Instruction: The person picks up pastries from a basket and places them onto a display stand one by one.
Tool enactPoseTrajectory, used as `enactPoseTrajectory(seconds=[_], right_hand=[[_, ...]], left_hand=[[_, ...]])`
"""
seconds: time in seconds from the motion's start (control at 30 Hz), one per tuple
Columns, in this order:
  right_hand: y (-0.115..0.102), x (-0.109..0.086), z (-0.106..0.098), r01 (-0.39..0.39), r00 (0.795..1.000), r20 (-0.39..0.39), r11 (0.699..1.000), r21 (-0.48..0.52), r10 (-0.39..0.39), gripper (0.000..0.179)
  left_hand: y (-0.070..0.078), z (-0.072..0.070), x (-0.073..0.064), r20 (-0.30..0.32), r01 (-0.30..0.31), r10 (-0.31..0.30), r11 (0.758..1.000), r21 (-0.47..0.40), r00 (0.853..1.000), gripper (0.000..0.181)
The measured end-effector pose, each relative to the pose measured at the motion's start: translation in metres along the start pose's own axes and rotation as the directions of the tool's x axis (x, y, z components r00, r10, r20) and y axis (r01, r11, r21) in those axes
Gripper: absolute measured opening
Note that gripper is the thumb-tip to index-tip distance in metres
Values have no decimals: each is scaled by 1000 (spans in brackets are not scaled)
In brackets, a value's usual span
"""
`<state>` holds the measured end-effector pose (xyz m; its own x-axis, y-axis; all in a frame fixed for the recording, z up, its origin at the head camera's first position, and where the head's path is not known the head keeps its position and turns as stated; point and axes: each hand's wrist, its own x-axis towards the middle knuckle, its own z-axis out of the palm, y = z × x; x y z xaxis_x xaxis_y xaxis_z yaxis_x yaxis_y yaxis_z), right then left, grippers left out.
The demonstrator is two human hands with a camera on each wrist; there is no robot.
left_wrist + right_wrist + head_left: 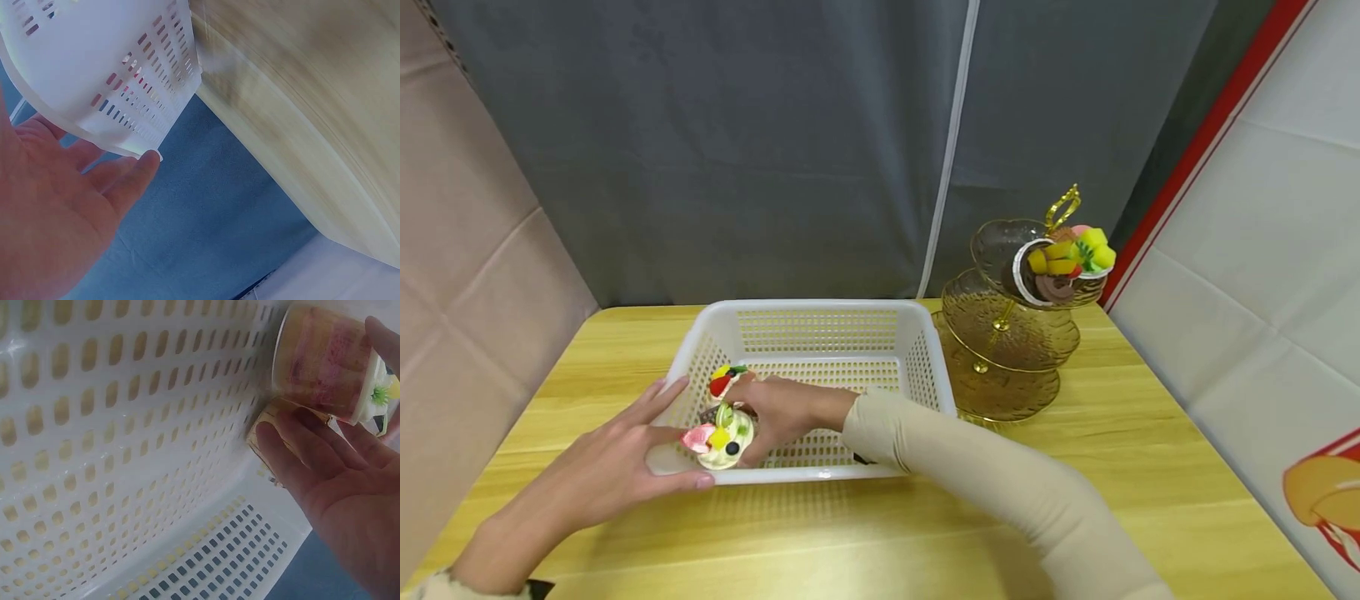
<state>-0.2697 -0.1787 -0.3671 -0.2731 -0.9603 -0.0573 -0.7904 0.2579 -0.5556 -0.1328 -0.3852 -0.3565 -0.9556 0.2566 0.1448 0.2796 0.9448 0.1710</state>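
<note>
A white perforated plastic basket [820, 475] stands on the wooden table. My left hand [602, 467] rests at its left front corner with fingers spread, and a fingertip meets the rim in the left wrist view. Inside the basket's left end, my right hand [786, 412] holds a clear dessert cup [325, 362] between thumb and fingers. Pink and tan layers show through its side; cream and fruit pieces [730, 442] top it. Against the backs of the fingers or under them lies a tan-wrapped item [275, 411], partly hidden. Another berry-topped dessert [720, 385] sits just behind.
At the right stands a three-tier amber glass stand [1011, 342] with a gold handle [1063, 207]. Its top tier bears a chocolate dessert in a white-rimmed cup [1019, 271] and a yellow fruit-topped dessert [1097, 250]. Grey curtain [737, 167] hangs behind the table.
</note>
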Motion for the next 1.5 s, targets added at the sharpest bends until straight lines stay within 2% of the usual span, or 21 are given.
enactPoseTrajectory(seconds=[0.2,0.43,0.67,0.97,1.3,1.5], right_hand=[[-4,-4,-6,3,1000,14,1000,2,-3,38],[-8,-11,-16,17,1000,3,995,101,-17,53],[-13,-21,-31,45,995,-94,991,125,-33,53],[-18,-42,-46,45,982,-188,980,192,-9,57],[-14,-79,-62,31,951,-309,981,193,31,59],[-9,-99,-66,22,914,-401,979,202,62,62]], left_hand=[[0,-2,2,11,9,-9,1000,7,1000,65],[2,-2,1,20,19,-19,1000,8,1000,68],[1,-1,1,24,12,-12,1000,23,1000,69],[2,-1,1,29,23,-24,999,25,999,74],[2,0,2,20,16,-17,999,43,1000,71],[2,0,2,25,23,-24,999,43,999,70]])
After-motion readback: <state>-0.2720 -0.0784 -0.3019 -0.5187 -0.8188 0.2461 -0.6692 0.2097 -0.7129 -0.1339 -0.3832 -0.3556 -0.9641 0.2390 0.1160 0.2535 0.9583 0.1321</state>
